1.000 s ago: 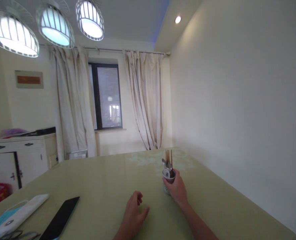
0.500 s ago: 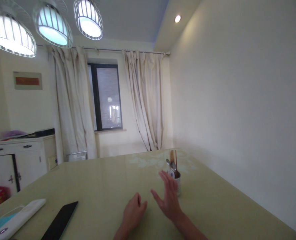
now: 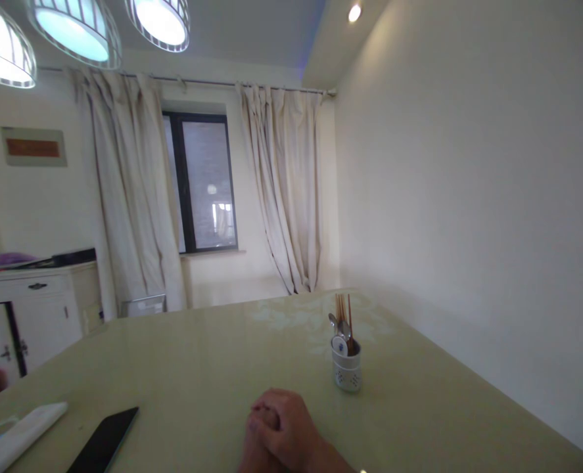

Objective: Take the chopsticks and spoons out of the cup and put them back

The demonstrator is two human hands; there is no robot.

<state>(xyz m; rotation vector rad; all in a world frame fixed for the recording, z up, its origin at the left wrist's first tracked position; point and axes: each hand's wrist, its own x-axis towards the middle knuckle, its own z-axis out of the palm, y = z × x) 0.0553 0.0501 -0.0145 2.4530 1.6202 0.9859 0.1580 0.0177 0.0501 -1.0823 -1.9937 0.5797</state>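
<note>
Cutlery holder (image 3: 347,377) stood toward counter's (image 3: 187,368) right edge, untouched; handling seemingly complete. Right hand (image 3: 295,426) clasped over left hand (image 3: 254,445); left fingers mostly hidden, state cannot be told.

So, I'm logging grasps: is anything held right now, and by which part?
No object shows in hand: the right hand wraps over the left hand, and the utensil holder stands apart from both.

I count 1 left hand (image 3: 255,441), 1 right hand (image 3: 294,424), 1 cutlery holder (image 3: 347,376), 1 table (image 3: 197,368), 1 black slab (image 3: 104,439), 1 white bar (image 3: 29,432), 3 pendant lamps (image 3: 159,23), 2 curtains (image 3: 294,184), 1 window (image 3: 207,177). Chopsticks (image 3: 349,315): several, too bunched to number.
</note>
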